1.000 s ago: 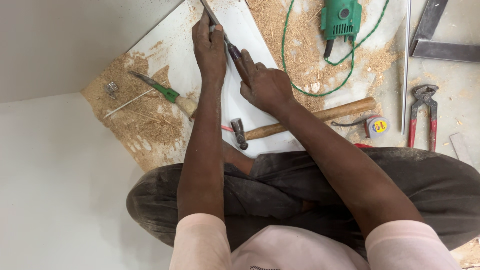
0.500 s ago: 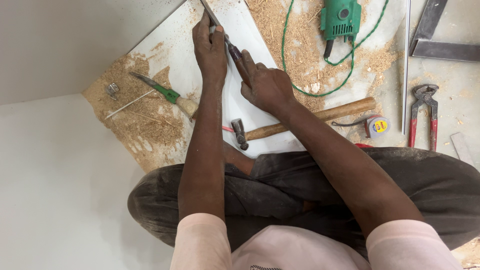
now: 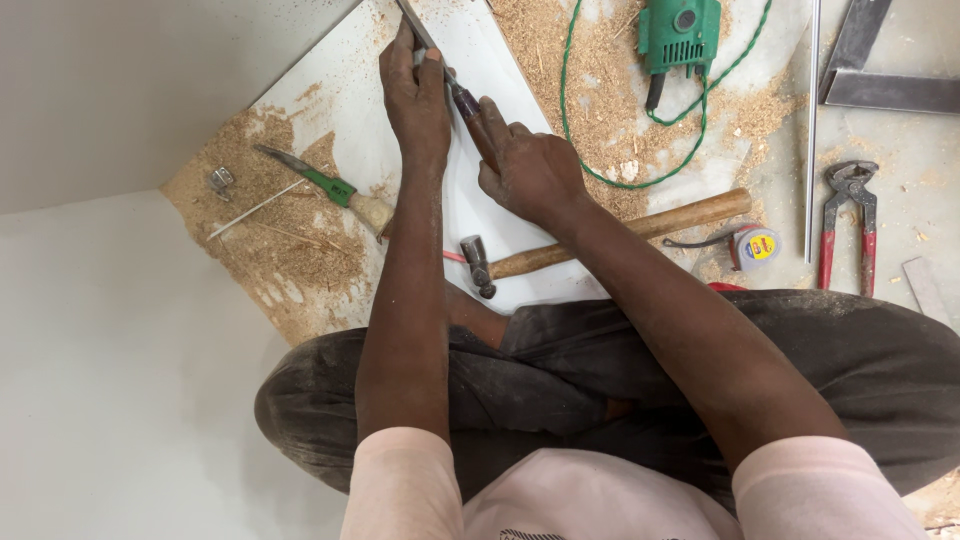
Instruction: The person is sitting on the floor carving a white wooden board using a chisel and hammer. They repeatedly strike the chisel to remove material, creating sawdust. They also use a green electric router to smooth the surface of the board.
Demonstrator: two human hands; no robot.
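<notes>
Sawdust lies thick over the floor (image 3: 900, 150) around a white laminate board (image 3: 500, 60), on which a seated person works with both arms stretched toward twelve o'clock. Almost nothing has changed over the last second: both hands sit where they were, with only a slight shift of the view, so the work looks like steady pressing or scoring rather than a stroke. The left hand (image 3: 415, 95) is closed over the upper shaft of a slim chisel-like tool (image 3: 465, 100), though its tip runs out of view at the top edge, so its exact kind is uncertain. The right hand (image 3: 530, 170) is wrapped shut around that tool's dark reddish handle, just at four o'clock of the left. A wooden-handled hammer (image 3: 600, 240) lies untouched on the board near the right wrist. A green-handled knife (image 3: 325, 185) rests at nine o'clock, a green power drill (image 3: 680, 35) at one o'clock, and red-handled pincers (image 3: 845, 220) at three o'clock.
</notes>
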